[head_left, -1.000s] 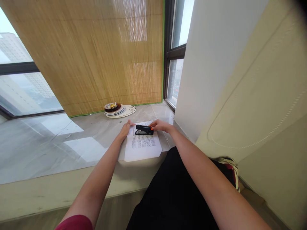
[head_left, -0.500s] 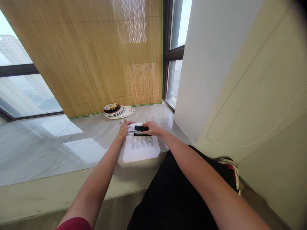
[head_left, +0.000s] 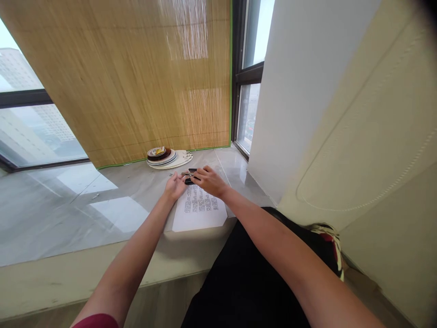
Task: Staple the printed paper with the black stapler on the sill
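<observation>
A printed sheet of paper (head_left: 200,212) lies on the marble window ledge (head_left: 102,214), one corner over the front edge. At its far end my right hand (head_left: 209,181) is closed over a black stapler (head_left: 190,176), of which only a small part shows past my fingers. My left hand (head_left: 175,186) is right beside it at the paper's upper left corner, fingers curled and touching the stapler's end.
A stack of plates (head_left: 164,157) with a small bowl on top stands farther back by the bamboo blind (head_left: 136,77). A white wall (head_left: 293,91) and a cream padded panel (head_left: 368,150) close off the right side. My black-clothed lap (head_left: 249,273) is below the ledge.
My right hand slid the stapler left and farther away, from the middle of the paper's top to its upper left corner. My left hand rose off the paper to meet it.
</observation>
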Tool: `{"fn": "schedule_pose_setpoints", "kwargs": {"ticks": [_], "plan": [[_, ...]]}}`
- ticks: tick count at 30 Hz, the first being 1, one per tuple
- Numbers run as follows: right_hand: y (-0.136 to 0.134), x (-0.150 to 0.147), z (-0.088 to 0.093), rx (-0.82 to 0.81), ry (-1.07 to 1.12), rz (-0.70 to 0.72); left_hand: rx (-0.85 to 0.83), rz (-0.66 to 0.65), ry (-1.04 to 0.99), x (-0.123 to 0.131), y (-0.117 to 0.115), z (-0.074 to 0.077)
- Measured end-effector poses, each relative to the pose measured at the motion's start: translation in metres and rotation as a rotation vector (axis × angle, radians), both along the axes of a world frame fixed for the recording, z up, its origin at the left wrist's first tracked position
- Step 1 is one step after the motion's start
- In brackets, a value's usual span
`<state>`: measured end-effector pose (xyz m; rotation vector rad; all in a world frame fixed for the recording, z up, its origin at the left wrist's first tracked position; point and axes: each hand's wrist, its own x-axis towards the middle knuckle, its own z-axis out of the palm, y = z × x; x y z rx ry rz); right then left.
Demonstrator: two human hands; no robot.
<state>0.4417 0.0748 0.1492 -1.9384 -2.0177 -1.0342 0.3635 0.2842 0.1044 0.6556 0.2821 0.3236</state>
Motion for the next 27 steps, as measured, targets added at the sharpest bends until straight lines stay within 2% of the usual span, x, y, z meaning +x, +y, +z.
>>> {"fn": "schedule_pose_setpoints", "kwargs": {"ticks": [4,8,11,14,17,20,23,25,27], "plan": [[0.003,-0.002,-0.001,-0.027,-0.054,0.016,-0.038,0.013,0.015,0.0,0.002,0.0],[0.001,-0.004,0.001,0.016,0.093,-0.024,-0.033,0.088,0.012,0.004,0.003,0.001],[-0.001,-0.002,0.002,0.132,0.401,-0.131,0.034,0.231,0.042,0.007,0.007,0.0],[-0.003,0.006,0.0,0.246,0.861,-0.281,0.13,0.402,0.011,0.007,0.01,-0.001],[-0.004,0.017,-0.007,0.082,1.177,-0.274,0.277,0.467,-0.106,0.003,0.01,0.001],[-0.005,0.022,-0.013,-0.114,1.238,-0.223,0.38,0.385,-0.203,-0.003,0.003,0.007],[-0.006,0.021,-0.014,-0.229,1.211,-0.159,0.448,0.255,-0.24,-0.01,-0.006,0.014],[-0.003,0.016,-0.011,-0.176,1.131,-0.124,0.478,0.17,-0.258,-0.014,-0.013,0.017],[0.005,0.009,-0.006,0.026,0.991,-0.112,0.494,0.101,-0.279,-0.017,-0.019,0.02]]}}
